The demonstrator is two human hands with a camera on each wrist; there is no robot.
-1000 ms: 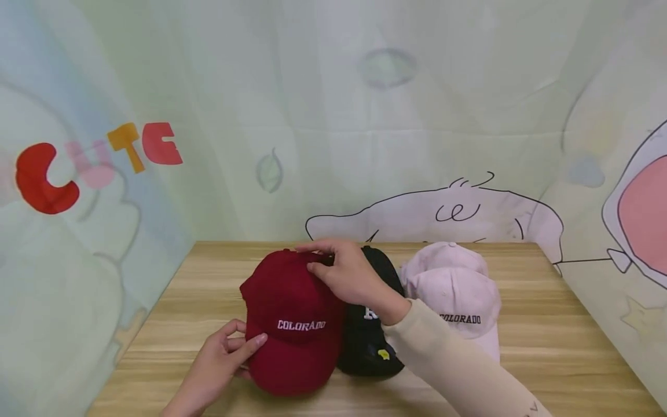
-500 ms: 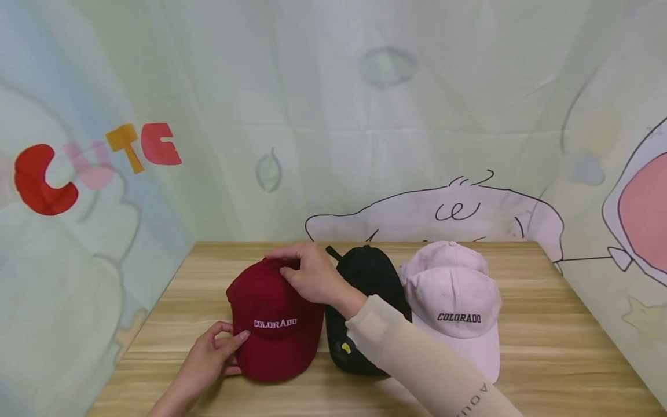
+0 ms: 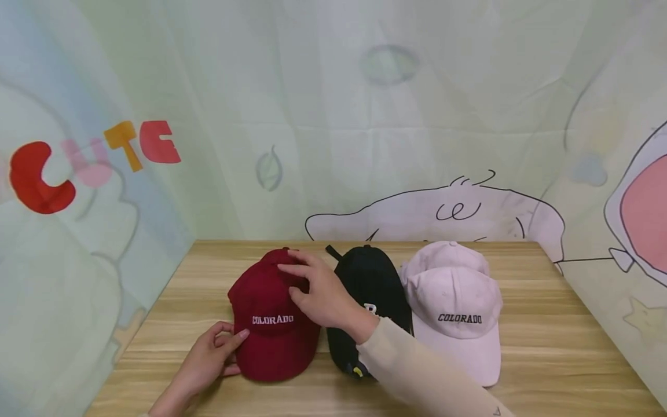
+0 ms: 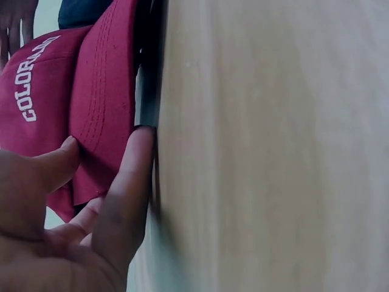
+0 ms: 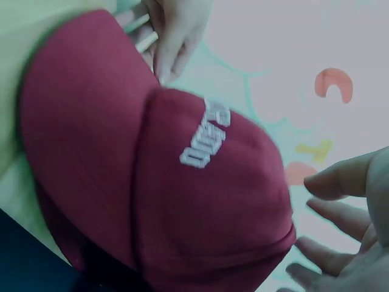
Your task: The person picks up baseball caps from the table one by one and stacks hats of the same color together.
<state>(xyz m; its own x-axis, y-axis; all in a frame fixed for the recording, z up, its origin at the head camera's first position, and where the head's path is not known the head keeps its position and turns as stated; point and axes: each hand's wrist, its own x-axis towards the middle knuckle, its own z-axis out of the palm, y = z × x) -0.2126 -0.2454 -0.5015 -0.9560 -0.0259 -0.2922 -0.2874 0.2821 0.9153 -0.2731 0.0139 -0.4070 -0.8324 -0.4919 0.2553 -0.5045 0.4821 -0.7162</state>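
A dark red baseball cap (image 3: 276,350) with white COLORADO lettering sits on the left part of the wooden table, brim toward me. My left hand (image 3: 208,354) pinches the brim's left edge; in the left wrist view its thumb (image 4: 59,163) lies on top and the other fingers are beneath. Over the crown's right side is my right hand (image 3: 322,292), its fingers spread and holding nothing. In the right wrist view those fingers (image 5: 331,214) stand just off the crown. Beside the red cap sits a black cap (image 3: 371,272) with a white letter, partly hidden by my right wrist.
Right of the black cap, two pale pink caps are nested, the front one (image 3: 458,289) reading COLORADO in black. The wooden table (image 3: 552,347) ends at a printed cloth backdrop (image 3: 234,104) behind and on both sides.
The red cap has shifted left, away from the black one, with both hands. My right hand has since let go of its crown and spread its fingers; the left keeps hold of the brim.
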